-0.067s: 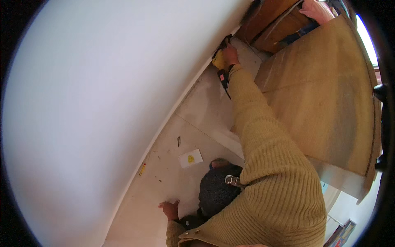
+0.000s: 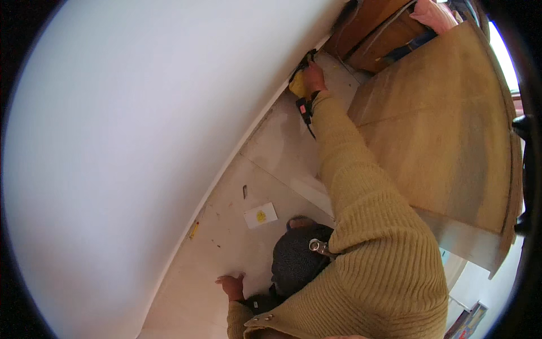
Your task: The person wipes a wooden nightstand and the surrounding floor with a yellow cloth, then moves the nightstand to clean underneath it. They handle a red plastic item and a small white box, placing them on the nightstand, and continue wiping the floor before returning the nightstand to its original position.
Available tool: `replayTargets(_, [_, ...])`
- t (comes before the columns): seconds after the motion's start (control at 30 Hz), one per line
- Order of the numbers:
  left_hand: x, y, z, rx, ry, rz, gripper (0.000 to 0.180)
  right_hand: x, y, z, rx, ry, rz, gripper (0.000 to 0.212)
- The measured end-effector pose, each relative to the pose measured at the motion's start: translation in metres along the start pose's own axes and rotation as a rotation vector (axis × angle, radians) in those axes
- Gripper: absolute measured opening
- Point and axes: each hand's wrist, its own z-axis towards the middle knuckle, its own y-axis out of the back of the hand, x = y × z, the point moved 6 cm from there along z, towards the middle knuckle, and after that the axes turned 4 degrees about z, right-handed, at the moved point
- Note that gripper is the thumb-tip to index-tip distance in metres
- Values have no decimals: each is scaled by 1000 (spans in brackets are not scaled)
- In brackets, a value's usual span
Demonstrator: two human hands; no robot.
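Along the foot of the white wall (image 2: 147,135), the power tool (image 2: 297,85) lies lengthwise, its long axis roughly following the skirting, dark front end pointing off to the far corner, tail and cord back toward the wearer. Compared with a moment ago, it has slipped only a hair nearer, the right hand (image 2: 314,78) along with it. It's yellow and black with 1 reddish patch near the tail; the tip seems black, though too small to read well. The right hand grips its body; the left hand (image 2: 231,287), fingers spread, holds nothing above the floor (image 2: 197,271).
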Motion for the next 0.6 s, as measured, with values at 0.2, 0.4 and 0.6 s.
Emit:
replayTargets(0.2, [-7, 11, -5, -1, 17, -13, 117, 109, 52, -98, 32, -341, 481, 28])
replayTargets(0.4, [-1, -4, 6, -17, -8, 35, 115, 158, 80, -161, 37, -305, 845, 32])
replayTargets(0.6, [-1, 0, 5, 121, -5, 90, 108, 41, 89, -161, -465, -1188, 815, 44])
